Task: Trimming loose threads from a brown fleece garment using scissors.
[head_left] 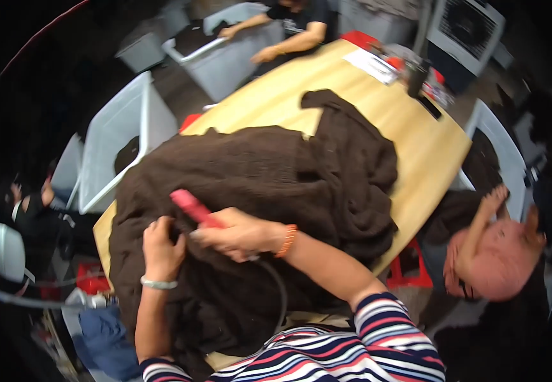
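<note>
A dark brown knitted garment (pixel 244 159) lies spread and rumpled over the near part of the wooden table, one narrow part reaching toward the far side. My left hand (pixel 163 248) is closed on its left part, with curled fingers in the fabric. Close beside it, my right hand (pixel 241 232) grips a red handheld tool (pixel 190 205) whose front end points up and left over the cloth. A grey cord (pixel 281 286) curves down from below that hand toward my body. The exact kind of tool is not clear, and my palm hides its rear.
The table (pixel 425 149) bears papers (pixel 370 65), a dark bottle (pixel 418 77) and a phone (pixel 430 107). White bins (pixel 113 143) with dark fabric stand around. One person (pixel 295 32) works across the table, another (pixel 492 254) at the right. A blue cloth (pixel 104 337) lies lower left.
</note>
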A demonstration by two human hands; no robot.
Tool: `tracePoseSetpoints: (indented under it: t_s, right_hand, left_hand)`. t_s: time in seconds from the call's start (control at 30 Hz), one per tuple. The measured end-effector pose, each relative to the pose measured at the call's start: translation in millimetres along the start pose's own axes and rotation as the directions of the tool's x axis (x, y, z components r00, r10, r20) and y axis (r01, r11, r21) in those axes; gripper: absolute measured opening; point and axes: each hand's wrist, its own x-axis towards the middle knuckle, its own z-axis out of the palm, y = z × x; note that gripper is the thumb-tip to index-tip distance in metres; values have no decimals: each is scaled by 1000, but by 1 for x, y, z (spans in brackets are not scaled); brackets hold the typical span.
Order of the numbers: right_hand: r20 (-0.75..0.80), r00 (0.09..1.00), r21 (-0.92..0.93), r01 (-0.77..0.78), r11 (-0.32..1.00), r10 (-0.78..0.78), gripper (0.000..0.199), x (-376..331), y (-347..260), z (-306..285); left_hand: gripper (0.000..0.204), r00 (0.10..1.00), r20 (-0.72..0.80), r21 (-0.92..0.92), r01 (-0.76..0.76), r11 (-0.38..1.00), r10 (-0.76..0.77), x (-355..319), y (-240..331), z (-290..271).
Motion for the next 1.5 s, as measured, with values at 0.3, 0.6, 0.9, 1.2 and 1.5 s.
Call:
tracePoseSetpoints:
  t_s: [0.3,0.6,0.9,1.2,1.5]
  right_hand:
    - [107,990,-33,-86,996,90,33,-27,15,1]
    - [-117,979,-144,-185,972,169,30,-71,29,13]
    - [-139,986,-59,86,995,-93,28,-64,26,12]
    - [47,993,41,109,993,-111,31,-42,36,2]
    - [-54,999,12,12,1000,-11,33,-47,37,1]
  left_hand:
    - [60,968,-244,-486,-69,871,-59,31,21,-33]
    - [28,992,3,-616,101,782,-125,58,-32,-14]
    - [18,976,215,-646,115,754,36,72,13,-18]
    - [25,964,251,-533,214,818,-88,83,-7,-29]
    - [12,975,23,-607,191,771,-223,80,-12,-16]
